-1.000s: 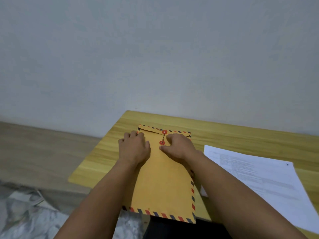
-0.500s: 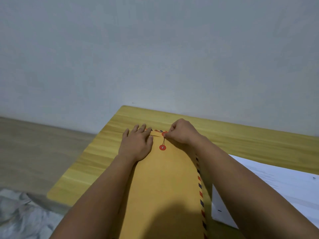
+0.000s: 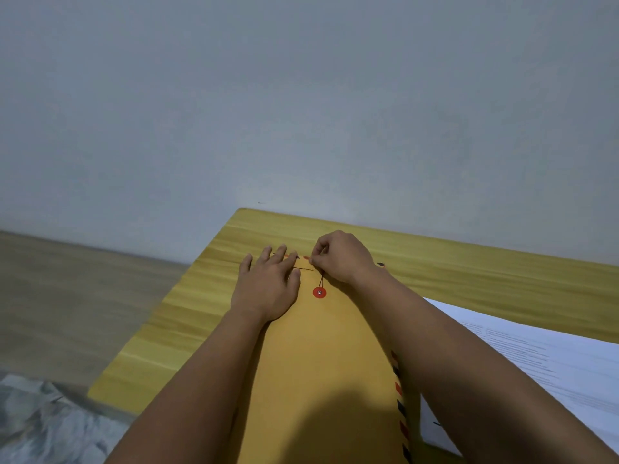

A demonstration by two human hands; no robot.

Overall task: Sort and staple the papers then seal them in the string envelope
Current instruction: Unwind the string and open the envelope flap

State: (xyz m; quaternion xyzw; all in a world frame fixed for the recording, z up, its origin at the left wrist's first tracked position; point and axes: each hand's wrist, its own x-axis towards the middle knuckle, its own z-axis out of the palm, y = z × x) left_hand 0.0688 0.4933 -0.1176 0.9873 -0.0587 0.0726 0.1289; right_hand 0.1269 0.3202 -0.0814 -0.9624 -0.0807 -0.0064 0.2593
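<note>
A yellow-brown string envelope [image 3: 321, 356] with a striped border lies lengthwise on the wooden table [image 3: 469, 272]. My left hand [image 3: 268, 286] rests flat on its upper left part, fingers straight. My right hand [image 3: 338, 259] has its fingers curled at the envelope's top edge and pinches the thin dark string [image 3: 321, 279] near the upper red button, which the fingers mostly hide. The string runs down to the lower red button [image 3: 319, 292]. A loose strand lies toward my left fingers.
A stack of white printed papers [image 3: 536, 363] lies on the table to the right of the envelope. A plain wall stands behind the table. Left of the table are the floor and some crumpled grey cloth [image 3: 43, 426].
My right hand moved from beside the lower button up to the top edge and took hold of the string. The view drew closer to the envelope. My left hand stayed flat.
</note>
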